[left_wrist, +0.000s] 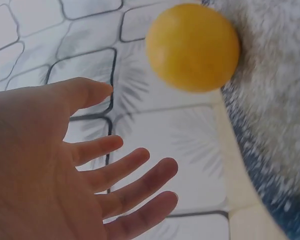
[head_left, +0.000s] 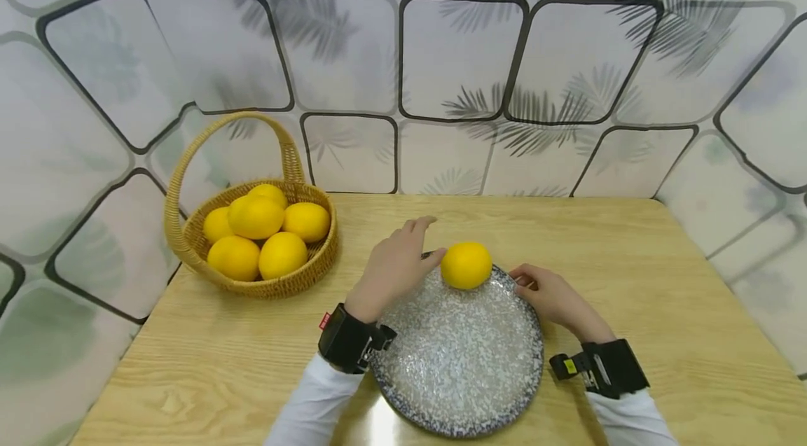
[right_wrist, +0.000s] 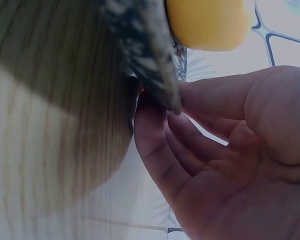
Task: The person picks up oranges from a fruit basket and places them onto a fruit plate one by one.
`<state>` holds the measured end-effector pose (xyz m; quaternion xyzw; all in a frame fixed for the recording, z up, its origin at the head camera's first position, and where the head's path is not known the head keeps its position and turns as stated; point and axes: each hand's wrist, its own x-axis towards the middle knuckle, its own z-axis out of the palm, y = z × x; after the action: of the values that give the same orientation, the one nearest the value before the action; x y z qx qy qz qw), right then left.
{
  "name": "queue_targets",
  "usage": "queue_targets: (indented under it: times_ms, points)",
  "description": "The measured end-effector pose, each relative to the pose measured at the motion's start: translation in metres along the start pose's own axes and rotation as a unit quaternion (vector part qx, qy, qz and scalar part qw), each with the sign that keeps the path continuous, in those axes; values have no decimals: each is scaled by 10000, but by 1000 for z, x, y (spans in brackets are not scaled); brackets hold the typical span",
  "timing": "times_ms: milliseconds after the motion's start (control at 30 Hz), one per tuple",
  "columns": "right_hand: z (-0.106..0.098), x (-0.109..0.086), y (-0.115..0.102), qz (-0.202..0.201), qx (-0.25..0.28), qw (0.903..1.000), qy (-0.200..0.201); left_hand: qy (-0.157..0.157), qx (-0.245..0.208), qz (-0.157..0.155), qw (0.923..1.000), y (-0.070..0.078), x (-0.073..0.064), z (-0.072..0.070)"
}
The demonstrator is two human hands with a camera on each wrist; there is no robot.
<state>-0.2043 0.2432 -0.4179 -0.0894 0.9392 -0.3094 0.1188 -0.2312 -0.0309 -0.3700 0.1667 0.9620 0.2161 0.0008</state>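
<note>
Patterned wall [head_left: 349, 152] behind, lemon [head_left: 466, 266] sits between left hand [head_left: 392, 265] and right hand [head_left: 555, 297]

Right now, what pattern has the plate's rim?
The rim is dark blue speckled white, clearest in the left wrist view.

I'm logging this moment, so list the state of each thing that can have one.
Plate: face up
Lone lemon: on the plate, near its far rim
Left hand: fingers spread, holding nothing
Right hand: pinching the plate's rim
Basket: upright, handle raised, holding several lemons
</note>
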Motion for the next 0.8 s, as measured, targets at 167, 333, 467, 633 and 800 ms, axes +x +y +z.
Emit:
queue_targets:
  times_ms: [167,333,467,633,800]
  points:
    - [-4,-1,1,-26,-62,10000,51,388,-184,-146,9990,-11,-1,-28]
    - [-2,-1,3,12,-20,10000,-7,942,-134,-515,9941,-35,-11,-60]
    - [0,-1,5,21,-20,10000,-32,1644,190,-932,9818,-63,-23,-79]
    - [0,-1,3,-25,5,10000,-30,2067,676,-1590,9630,-100,-38,-96]
    - [-2,0,0,16,5,10000,-65,2122,708,-2119,9514,-124,-49,-103]
